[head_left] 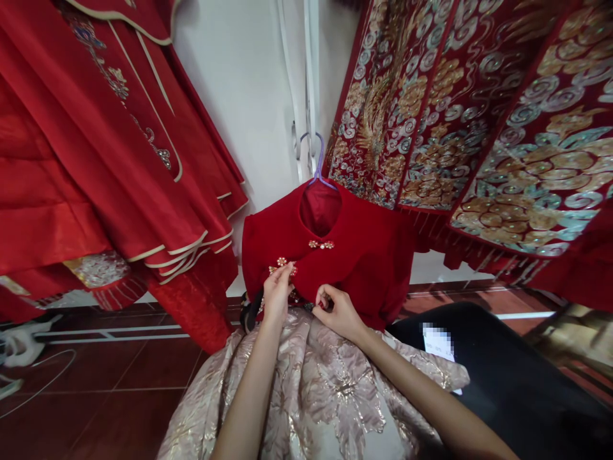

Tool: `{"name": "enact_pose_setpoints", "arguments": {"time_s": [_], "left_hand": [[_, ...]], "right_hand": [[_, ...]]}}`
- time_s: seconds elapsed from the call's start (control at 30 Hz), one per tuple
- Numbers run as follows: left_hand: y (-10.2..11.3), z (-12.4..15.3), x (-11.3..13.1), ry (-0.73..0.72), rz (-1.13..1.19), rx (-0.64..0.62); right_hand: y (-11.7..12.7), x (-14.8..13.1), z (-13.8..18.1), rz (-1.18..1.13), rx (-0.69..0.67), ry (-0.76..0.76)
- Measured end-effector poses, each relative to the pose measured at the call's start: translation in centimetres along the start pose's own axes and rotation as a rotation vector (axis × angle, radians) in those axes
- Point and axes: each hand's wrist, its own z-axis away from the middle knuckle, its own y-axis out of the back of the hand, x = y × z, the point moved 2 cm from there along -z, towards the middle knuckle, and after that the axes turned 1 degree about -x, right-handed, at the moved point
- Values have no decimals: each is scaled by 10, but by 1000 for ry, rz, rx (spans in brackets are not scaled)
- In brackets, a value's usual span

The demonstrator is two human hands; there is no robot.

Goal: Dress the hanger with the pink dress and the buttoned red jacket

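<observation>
A short red velvet jacket (364, 255) hangs on a purple hanger (318, 163) in front of me, above a pale pink and gold brocade skirt (325, 390). Floral clasp buttons (320, 245) run down its slanted front. My left hand (276, 292) pinches the jacket's front edge at a lower flower clasp. My right hand (335, 310) is closed in a pinch on the jacket's lower hem, just right of the left hand. Both forearms reach up over the skirt.
Plain red robes with cream trim (96, 160) hang at the left. Heavily embroidered red and gold panels (479, 108) hang at the upper right. A white wall (249, 96) lies behind, dark red floor tiles (110, 383) below, and a black object (517, 370) at the right.
</observation>
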Motion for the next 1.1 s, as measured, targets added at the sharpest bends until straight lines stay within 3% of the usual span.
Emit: {"name": "enact_pose_setpoints", "arguments": {"time_s": [0.07,0.23,0.37,0.53,0.7,0.87,0.93,1.0,1.1], "left_hand": [[-10,2,13,-145,-194,-76],[-39,2,53,-715,-767,-181],[-50,-8,72,-937,-1138,-245],[-54,-21,86,-1135,-1325,-464],[-59,-27,94,-1220,-1296,-618],[-62,-30,96,-1205,-1296,-615],[-64,-32,97,-1209,-1289,-608],[-67,-35,99,-1206,-1267,-573],[-71,-41,106,-1171,-1304,-481]], "right_hand": [[0,1,0,10,11,7],[-1,2,2,-11,11,3],[0,1,3,-24,28,8],[0,1,2,-42,27,15],[1,-2,7,-76,118,93],[17,-17,8,-106,481,234],[26,-31,-5,-140,549,286],[30,-49,-27,-182,492,312],[27,-70,-62,-169,268,258]]}}
